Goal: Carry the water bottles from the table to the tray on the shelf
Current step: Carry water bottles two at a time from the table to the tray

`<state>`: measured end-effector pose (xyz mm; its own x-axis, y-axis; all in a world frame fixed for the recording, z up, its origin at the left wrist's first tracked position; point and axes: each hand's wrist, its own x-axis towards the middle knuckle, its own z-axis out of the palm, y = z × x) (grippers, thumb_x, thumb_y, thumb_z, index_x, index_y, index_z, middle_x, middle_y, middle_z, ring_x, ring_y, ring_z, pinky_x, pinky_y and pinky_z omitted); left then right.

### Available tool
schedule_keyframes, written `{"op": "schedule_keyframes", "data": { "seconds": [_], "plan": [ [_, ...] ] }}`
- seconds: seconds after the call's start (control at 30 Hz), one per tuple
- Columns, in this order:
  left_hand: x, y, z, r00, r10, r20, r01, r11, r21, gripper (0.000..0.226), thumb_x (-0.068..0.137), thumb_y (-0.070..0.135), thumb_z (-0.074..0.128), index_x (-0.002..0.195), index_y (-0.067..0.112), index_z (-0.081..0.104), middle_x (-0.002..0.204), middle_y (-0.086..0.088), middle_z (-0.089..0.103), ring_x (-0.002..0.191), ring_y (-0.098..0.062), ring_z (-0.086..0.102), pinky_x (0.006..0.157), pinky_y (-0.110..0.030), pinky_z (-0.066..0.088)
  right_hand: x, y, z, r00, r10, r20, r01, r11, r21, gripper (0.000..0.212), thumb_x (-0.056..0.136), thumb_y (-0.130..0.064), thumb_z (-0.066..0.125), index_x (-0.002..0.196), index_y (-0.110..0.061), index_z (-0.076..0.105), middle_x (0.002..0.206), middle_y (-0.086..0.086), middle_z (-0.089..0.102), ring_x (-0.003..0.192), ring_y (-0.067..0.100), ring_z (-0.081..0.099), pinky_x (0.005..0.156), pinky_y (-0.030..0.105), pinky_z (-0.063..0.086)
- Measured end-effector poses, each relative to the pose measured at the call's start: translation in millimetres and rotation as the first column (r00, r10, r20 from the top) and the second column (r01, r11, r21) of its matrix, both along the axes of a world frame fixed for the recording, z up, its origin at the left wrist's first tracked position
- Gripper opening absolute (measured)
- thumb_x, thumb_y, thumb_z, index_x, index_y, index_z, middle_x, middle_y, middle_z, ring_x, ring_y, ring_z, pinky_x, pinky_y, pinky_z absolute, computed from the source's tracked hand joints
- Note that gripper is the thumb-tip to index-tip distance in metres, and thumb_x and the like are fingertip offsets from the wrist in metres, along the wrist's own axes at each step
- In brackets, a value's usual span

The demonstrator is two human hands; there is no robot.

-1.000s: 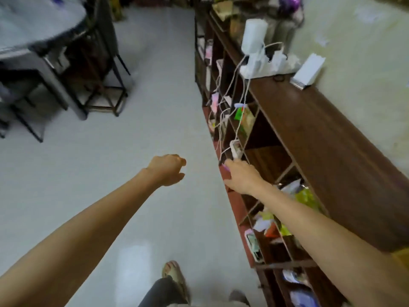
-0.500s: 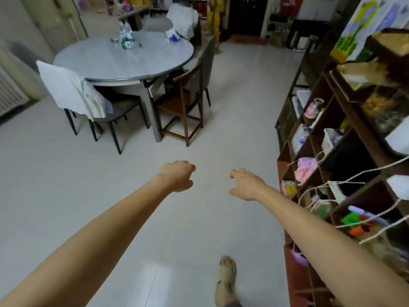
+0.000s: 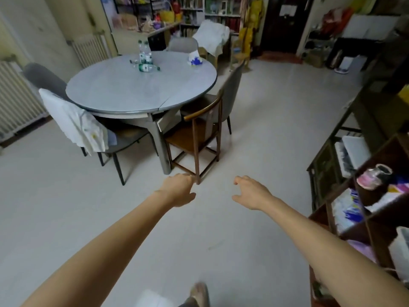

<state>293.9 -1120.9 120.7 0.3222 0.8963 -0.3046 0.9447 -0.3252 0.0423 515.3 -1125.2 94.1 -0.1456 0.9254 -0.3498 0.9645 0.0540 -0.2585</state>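
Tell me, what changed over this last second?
The view turned away from the shelf toward the round table, bringing the water bottles into sight. The right hand left the shelf edge. Both it and the left hand stayed empty.

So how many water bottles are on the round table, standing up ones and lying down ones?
Standing water bottles: 2
Lying water bottle: 1
Total: 3 that show plainly. There may be one more lying just left of them, but it is too small to tell.

Bottles point(image 3: 145, 60) on table point(image 3: 124, 89); shelf point(image 3: 363, 196) right.
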Motion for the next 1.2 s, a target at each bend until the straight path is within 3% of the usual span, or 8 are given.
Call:
{"op": "schedule_keyframes", "data": {
  "seconds": [0.17,0.57,0.93,1.2],
  "plan": [
    [36.0,142.5,-18.0,1.0,-0.015,0.021,0.016,1.0,-0.018,0.033,0.092,0.03,0.055,0.123,0.018,0.055,0.123,-0.006,0.059,0.107,-0.027,0.06,0.087,-0.042,0.053,32.7,124.9,-7.7,0.999,-0.052,-0.015,0.053,0.998,0.02,0.047,0.093,-0.032,0.055,0.135,-0.014,0.042,0.136,0.007,0.045,0.118,0.027,0.051,0.091,0.033,0.044],
    [209.2,466.2,-17.6,0.97,-0.239,0.034,0.241,0.969,-0.048,0.044,0.094,0.032,0.055,0.135,0.017,0.048,0.129,-0.006,0.056,0.116,-0.028,0.056,0.092,-0.041,0.051,186.3,411.6,-5.3,0.974,-0.223,-0.033,0.223,0.975,0.017,0.048,0.095,-0.033,0.055,0.137,-0.014,0.041,0.138,0.008,0.045,0.12,0.026,0.05,0.094,0.034,0.044],
    [371.2,751.9,-35.3,0.983,-0.178,0.041,0.181,0.982,-0.06,0.049,0.096,0.035,0.051,0.142,0.021,0.042,0.137,-0.005,0.05,0.124,-0.027,0.051,0.095,-0.04,0.046,355.2,706.7,-14.5,0.986,-0.163,0.017,0.164,0.986,-0.024,0.05,0.094,-0.033,0.055,0.138,-0.015,0.04,0.138,0.008,0.045,0.121,0.027,0.05,0.094,0.034,0.043],
    [447.4,958.0,-63.4,0.982,-0.187,0.041,0.189,0.98,-0.055,0.05,0.095,0.035,0.053,0.141,0.017,0.043,0.136,-0.006,0.05,0.123,-0.027,0.052,0.093,-0.041,0.047,430.4,922.1,-38.3,0.991,-0.129,0.023,0.129,0.991,-0.042,0.051,0.094,-0.033,0.056,0.138,-0.012,0.04,0.137,0.011,0.046,0.119,0.029,0.052,0.094,0.036,0.044]
  ]
}}
